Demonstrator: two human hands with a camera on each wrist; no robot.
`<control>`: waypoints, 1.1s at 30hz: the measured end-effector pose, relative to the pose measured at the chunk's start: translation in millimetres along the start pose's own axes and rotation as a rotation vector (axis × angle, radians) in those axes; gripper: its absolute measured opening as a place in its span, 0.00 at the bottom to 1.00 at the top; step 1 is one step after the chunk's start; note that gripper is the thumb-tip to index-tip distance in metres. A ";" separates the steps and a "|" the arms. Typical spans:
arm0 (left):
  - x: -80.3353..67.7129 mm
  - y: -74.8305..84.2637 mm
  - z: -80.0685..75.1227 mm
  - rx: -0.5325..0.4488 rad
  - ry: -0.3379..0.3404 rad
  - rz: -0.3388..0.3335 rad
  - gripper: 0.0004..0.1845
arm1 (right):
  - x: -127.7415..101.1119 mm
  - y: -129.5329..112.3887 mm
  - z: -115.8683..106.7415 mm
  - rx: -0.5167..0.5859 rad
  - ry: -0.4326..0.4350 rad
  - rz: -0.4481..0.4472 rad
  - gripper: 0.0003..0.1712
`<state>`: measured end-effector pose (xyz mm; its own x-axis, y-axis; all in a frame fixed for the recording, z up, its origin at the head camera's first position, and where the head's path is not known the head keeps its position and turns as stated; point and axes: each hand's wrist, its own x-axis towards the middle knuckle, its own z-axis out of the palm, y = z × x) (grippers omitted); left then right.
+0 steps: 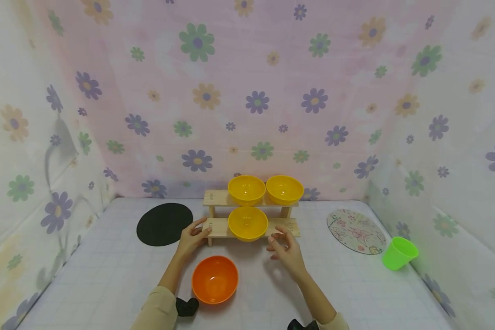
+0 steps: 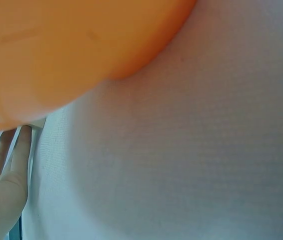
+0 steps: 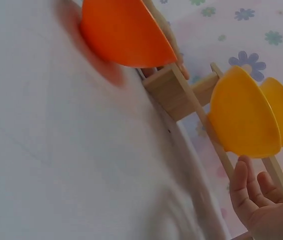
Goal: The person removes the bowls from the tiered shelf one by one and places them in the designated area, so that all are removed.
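Observation:
A two-tier wooden rack (image 1: 216, 198) stands mid-table. Two yellow bowls (image 1: 246, 189) (image 1: 284, 189) sit on its top shelf and a third yellow bowl (image 1: 247, 223) on the lower shelf. My left hand (image 1: 192, 237) lies with straight fingers against the left end of the lower shelf; the left wrist view shows those fingers (image 2: 16, 150) flat beside the wood. My right hand (image 1: 283, 247) hovers just off the shelf's right end, fingers loosely curled and holding nothing. An orange bowl (image 1: 214, 279) rests on the table between my forearms, close in the left wrist view (image 2: 56, 50).
A black round mat (image 1: 164, 223) lies left of the rack and a patterned round mat (image 1: 356, 230) to its right. A green cup (image 1: 399, 253) stands tilted at the right edge. Flowered cloth walls close in the white table (image 1: 107, 275) on three sides.

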<state>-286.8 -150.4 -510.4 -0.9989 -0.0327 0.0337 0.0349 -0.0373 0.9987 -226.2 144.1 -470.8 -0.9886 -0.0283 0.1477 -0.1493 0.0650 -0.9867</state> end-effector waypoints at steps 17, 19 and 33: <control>-0.7 1.7 0.4 -0.007 -0.004 -0.006 0.29 | 33.5 0.7 6.1 0.115 -0.136 0.044 0.33; -0.9 1.7 0.3 -0.011 -0.004 -0.007 0.28 | 36.2 1.4 8.4 0.132 -0.160 0.055 0.33; -3.3 7.5 0.0 -0.029 -0.020 -0.016 0.29 | 40.5 -8.0 13.8 0.220 -0.286 0.140 0.40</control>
<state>-283.2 -150.6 -503.0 -0.9998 -0.0122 0.0183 0.0191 -0.0663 0.9976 -264.8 128.7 -457.9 -0.9495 -0.3134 0.0160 0.0252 -0.1269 -0.9916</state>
